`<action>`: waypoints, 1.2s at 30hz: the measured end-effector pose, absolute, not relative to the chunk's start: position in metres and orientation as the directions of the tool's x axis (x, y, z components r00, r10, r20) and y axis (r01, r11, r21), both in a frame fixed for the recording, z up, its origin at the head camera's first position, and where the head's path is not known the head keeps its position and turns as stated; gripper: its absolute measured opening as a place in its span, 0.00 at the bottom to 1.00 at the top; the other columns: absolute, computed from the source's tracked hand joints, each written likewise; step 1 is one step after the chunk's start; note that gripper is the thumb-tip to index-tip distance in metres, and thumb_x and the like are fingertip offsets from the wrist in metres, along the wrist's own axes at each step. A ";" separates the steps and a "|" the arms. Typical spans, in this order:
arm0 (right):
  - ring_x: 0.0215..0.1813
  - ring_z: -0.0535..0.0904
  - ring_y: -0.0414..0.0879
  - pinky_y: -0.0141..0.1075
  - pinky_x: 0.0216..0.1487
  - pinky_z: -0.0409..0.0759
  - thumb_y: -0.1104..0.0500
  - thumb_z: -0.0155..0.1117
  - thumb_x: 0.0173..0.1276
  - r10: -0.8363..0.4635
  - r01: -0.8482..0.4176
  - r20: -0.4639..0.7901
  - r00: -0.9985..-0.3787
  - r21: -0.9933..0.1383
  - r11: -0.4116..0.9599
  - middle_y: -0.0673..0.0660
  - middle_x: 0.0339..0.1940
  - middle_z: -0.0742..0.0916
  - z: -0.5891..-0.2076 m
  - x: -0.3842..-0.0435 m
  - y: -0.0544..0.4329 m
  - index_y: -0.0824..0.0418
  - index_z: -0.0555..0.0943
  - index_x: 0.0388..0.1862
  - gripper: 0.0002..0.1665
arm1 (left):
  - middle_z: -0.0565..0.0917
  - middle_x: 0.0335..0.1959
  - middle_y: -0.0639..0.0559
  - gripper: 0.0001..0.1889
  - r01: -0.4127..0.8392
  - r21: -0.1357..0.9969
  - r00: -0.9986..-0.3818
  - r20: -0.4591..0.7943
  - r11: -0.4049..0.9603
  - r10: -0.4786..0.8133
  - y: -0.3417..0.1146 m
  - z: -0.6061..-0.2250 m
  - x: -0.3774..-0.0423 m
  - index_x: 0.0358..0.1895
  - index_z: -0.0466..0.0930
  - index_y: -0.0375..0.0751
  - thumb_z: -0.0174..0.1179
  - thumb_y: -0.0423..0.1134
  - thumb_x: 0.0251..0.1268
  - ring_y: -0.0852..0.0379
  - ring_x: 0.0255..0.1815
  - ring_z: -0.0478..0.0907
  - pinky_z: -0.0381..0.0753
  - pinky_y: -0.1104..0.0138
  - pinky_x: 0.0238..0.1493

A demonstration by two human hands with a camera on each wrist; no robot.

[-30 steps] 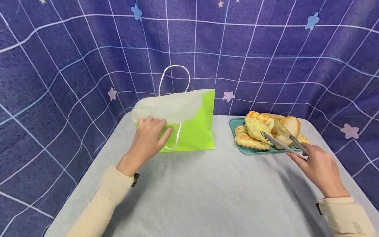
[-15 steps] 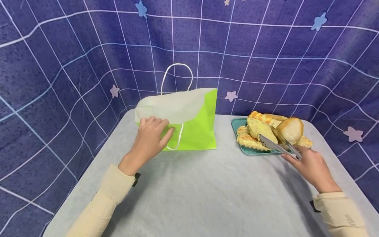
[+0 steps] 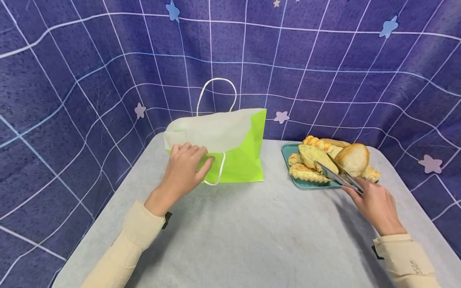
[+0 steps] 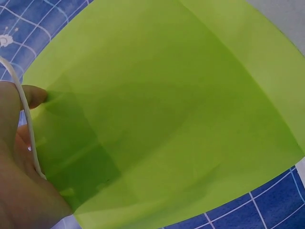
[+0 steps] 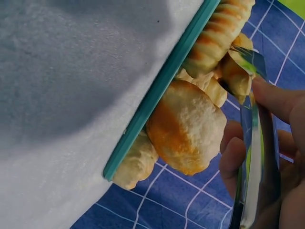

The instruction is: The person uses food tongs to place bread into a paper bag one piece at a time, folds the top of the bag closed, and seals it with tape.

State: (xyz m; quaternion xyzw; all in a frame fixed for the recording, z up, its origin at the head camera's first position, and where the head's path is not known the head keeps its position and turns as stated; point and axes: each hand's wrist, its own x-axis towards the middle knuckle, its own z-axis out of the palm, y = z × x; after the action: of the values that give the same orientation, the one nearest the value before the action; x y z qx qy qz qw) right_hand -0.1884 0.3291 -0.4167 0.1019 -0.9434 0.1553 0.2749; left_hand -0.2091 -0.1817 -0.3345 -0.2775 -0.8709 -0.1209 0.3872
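Note:
My left hand point(image 3: 182, 170) pinches the front rim of a green paper bag point(image 3: 241, 166) with a white inside and white cord handles. The bag stands on its base, mouth agape. In the left wrist view a cord handle point(image 4: 28, 121) crosses in front of the fingers. With my right hand point(image 3: 379, 206) I hold metal tongs point(image 3: 337, 177). Their tips lie on either side of a pale yellow oval bread point(image 3: 316, 157) in a pile on a teal tray point(image 3: 287, 149). Whether the tongs squeeze it firmly I cannot tell.
Against the tongs' right side sits a round golden bun point(image 3: 354, 159). A ridged pastry point(image 3: 307, 173) lies at the tray's front left, a twisted one point(image 3: 314, 141) at the back. A blue grid-patterned curtain point(image 3: 252, 52) hangs behind the grey tabletop point(image 3: 252, 232).
My right hand and the tongs have moved left and the tips have drawn closer around the pale bread. The round bun has shifted slightly. My left hand stays on the bag's rim.

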 end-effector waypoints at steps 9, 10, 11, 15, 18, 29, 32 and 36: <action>0.15 0.72 0.57 0.52 0.15 0.62 0.54 0.75 0.59 -0.071 -0.283 0.638 -0.767 -0.237 0.929 0.56 0.12 0.75 -0.412 -0.181 0.326 0.61 0.85 0.42 0.15 | 0.76 0.22 0.50 0.11 0.577 -0.007 -0.544 0.743 0.817 0.391 -0.183 -0.337 -0.208 0.32 0.76 0.41 0.56 0.44 0.67 0.48 0.28 0.69 0.60 0.54 0.35; 0.15 0.72 0.56 0.52 0.15 0.62 0.54 0.75 0.59 -0.071 -0.288 0.651 -0.756 -0.234 0.929 0.55 0.12 0.75 -0.410 -0.181 0.325 0.60 0.85 0.42 0.15 | 0.76 0.22 0.50 0.11 0.576 -0.006 -0.547 0.740 0.818 0.391 -0.183 -0.337 -0.208 0.32 0.76 0.41 0.56 0.44 0.67 0.48 0.28 0.69 0.60 0.54 0.35; 0.15 0.71 0.54 0.51 0.15 0.61 0.54 0.75 0.59 -0.073 -0.295 0.662 -0.746 -0.230 0.928 0.54 0.12 0.74 -0.408 -0.180 0.324 0.60 0.85 0.41 0.15 | 0.76 0.22 0.50 0.11 0.575 -0.006 -0.549 0.738 0.818 0.391 -0.183 -0.337 -0.208 0.32 0.76 0.41 0.56 0.45 0.67 0.48 0.28 0.69 0.60 0.54 0.35; 0.16 0.71 0.51 0.49 0.15 0.62 0.57 0.78 0.55 -0.102 -0.343 0.713 -0.694 -0.202 0.918 0.56 0.15 0.78 -0.399 -0.177 0.318 0.61 0.85 0.44 0.18 | 0.76 0.22 0.50 0.11 0.575 -0.004 -0.550 0.739 0.818 0.390 -0.183 -0.338 -0.208 0.32 0.76 0.41 0.56 0.44 0.67 0.48 0.28 0.69 0.60 0.54 0.35; 0.17 0.69 0.48 0.45 0.16 0.61 0.58 0.78 0.53 -0.137 -0.388 0.747 -0.651 -0.173 0.905 0.55 0.16 0.78 -0.390 -0.174 0.310 0.60 0.85 0.45 0.20 | 0.76 0.21 0.50 0.10 0.579 -0.008 -0.536 0.749 0.815 0.389 -0.182 -0.337 -0.208 0.31 0.76 0.41 0.56 0.44 0.67 0.48 0.27 0.69 0.60 0.54 0.35; 0.21 0.66 0.41 0.33 0.22 0.61 0.56 0.78 0.55 -0.200 -0.513 0.808 -0.554 -0.142 0.847 0.51 0.20 0.78 -0.345 -0.164 0.265 0.59 0.86 0.51 0.23 | 0.77 0.23 0.50 0.10 0.587 -0.009 -0.535 0.747 0.810 0.396 -0.184 -0.339 -0.208 0.31 0.76 0.41 0.57 0.44 0.66 0.49 0.28 0.70 0.61 0.54 0.36; 0.22 0.67 0.40 0.31 0.24 0.63 0.53 0.76 0.58 -0.225 -0.563 0.819 -0.528 -0.139 0.815 0.51 0.22 0.81 -0.332 -0.164 0.252 0.61 0.86 0.52 0.24 | 0.76 0.22 0.51 0.10 0.591 -0.011 -0.538 0.740 0.807 0.404 -0.183 -0.338 -0.206 0.31 0.76 0.41 0.58 0.44 0.66 0.49 0.28 0.70 0.61 0.54 0.36; 0.21 0.67 0.38 0.29 0.24 0.63 0.55 0.77 0.56 -0.253 -0.616 0.825 -0.505 -0.139 0.776 0.50 0.24 0.82 -0.316 -0.166 0.235 0.61 0.86 0.52 0.24 | 0.75 0.22 0.51 0.10 0.592 -0.019 -0.537 0.736 0.806 0.412 -0.181 -0.336 -0.202 0.31 0.76 0.41 0.57 0.44 0.66 0.49 0.29 0.71 0.62 0.54 0.37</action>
State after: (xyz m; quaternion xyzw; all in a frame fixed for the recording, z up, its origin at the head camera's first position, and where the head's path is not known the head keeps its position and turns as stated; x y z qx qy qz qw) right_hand -0.1664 0.2353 -0.3162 0.2583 -0.8409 0.2131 0.4251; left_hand -0.2018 -0.1812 -0.3365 -0.2890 -0.8687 -0.1169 0.3849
